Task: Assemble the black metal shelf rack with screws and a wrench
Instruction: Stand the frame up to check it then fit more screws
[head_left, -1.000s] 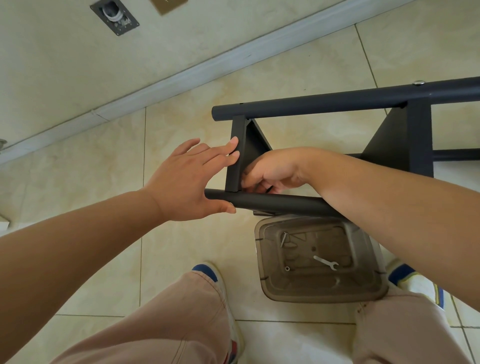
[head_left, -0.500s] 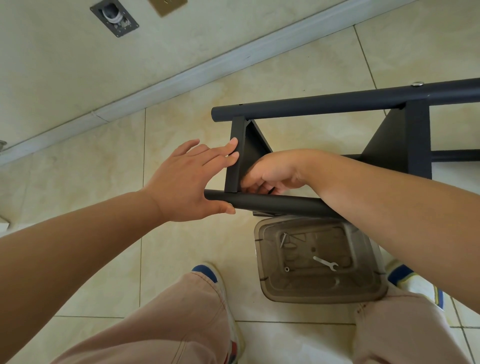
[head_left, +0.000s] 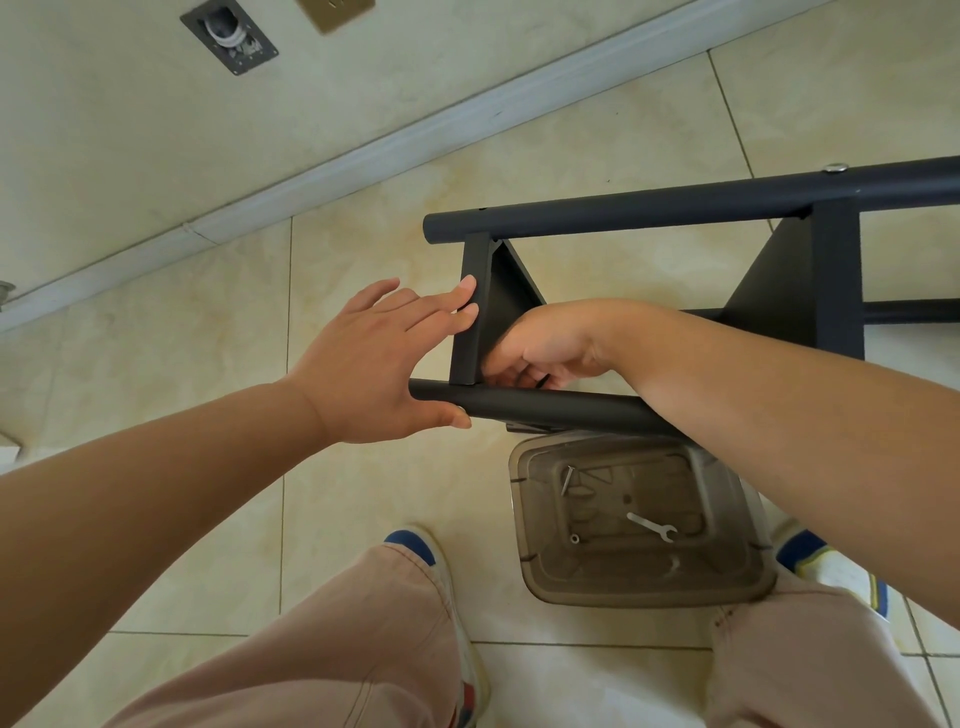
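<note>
Assembly is partway: we brace the rack (head_left: 623, 213), lying on the floor, with the left hand (head_left: 374, 364), fingers straight; the right hand (head_left: 540, 348) curls at the joint, contents unclear. Wrench (head_left: 652, 526) remains in the tub (head_left: 530, 519).

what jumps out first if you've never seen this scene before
Two bare arms reach into the middle of the view to a black metal rack frame lying on its side over the tiled floor: the left hand presses straight fingers against an end bracket with its thumb on the near tube, and the right hand curls in behind that bracket. Just below, between the person's feet, a clear plastic tub holds a small silver wrench.
</note>
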